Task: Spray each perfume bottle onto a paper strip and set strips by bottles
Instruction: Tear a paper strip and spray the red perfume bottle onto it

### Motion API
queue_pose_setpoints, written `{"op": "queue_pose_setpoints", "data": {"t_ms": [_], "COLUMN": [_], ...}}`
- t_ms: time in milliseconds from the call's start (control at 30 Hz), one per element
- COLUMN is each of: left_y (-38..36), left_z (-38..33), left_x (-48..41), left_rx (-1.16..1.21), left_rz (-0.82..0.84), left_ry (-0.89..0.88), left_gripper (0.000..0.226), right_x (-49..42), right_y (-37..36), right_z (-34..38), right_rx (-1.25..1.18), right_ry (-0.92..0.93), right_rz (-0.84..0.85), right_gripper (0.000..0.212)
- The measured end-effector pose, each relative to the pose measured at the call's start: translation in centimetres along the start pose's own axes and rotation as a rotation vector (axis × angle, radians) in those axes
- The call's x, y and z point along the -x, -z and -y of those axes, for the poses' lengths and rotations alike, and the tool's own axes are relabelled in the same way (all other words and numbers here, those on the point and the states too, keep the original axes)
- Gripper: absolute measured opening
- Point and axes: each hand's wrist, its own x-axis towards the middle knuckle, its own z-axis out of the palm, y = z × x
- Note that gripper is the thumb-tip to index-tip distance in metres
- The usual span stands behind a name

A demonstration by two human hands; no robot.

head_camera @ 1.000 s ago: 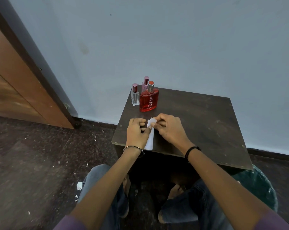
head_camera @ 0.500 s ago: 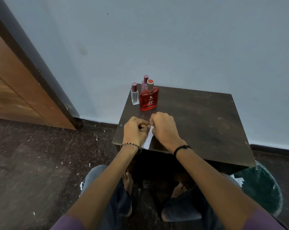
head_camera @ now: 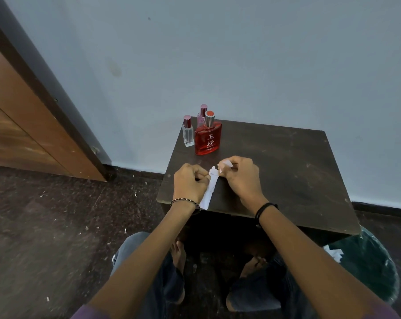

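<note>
The left hand (head_camera: 191, 185) has its fingers curled, thumb and fingertips pinching the ragged top end of a long white paper strip (head_camera: 209, 193). From that pinch the strip runs back toward the person, lying on the dark wooden table (head_camera: 287, 171), and its lower end reaches the table's near edge just beside the left wrist.

Just right of that pinch and a little farther out, the right hand (head_camera: 240, 178) is also curled, pinching a small white paper piece (head_camera: 226, 164) between thumb and fingers. The 2 papers come close together between the hands; whether they are joined cannot be told.

Beyond the left hand's pinch, near the table's far left corner, 3 perfume bottles stand upright and capped. The red bottle (head_camera: 207, 141) is the closest to the grip. The clear bottle (head_camera: 188, 134) stands just left of it, and the pink bottle (head_camera: 202, 116) is behind it, mostly hidden.

A beaded bracelet (head_camera: 183, 201) circles the left wrist and a black band (head_camera: 265, 209) the right. Low to the right of the right forearm, beside the table, a dark green bin (head_camera: 376, 272) holds white paper scraps (head_camera: 333, 253).
</note>
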Motion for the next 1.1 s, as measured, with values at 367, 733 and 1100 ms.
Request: {"op": "queue_pose_setpoints", "data": {"t_ms": [367, 733, 1100], "left_y": [-1.4, -2.9, -1.9], "left_z": [-4.5, -1.5, -1.4], "left_x": [-1.4, -2.8, -2.5], "left_rx": [0.543, 0.840, 0.704], "left_rz": [-0.045, 0.045, 0.040], "left_ry": [0.193, 0.220, 0.068], "left_gripper": [0.040, 0.012, 0.012], "right_x": [-0.3, -1.1, -5.7], "right_y": [1.2, 0.6, 0.6], "right_z": [-0.8, -0.9, 1.9], "right_rx": [0.033, -0.031, -0.124], "right_ry": [0.401, 0.456, 0.136], "right_rz": [-0.174, -0.109, 0.088], "right_gripper": [0.019, 0.028, 0.080]}}
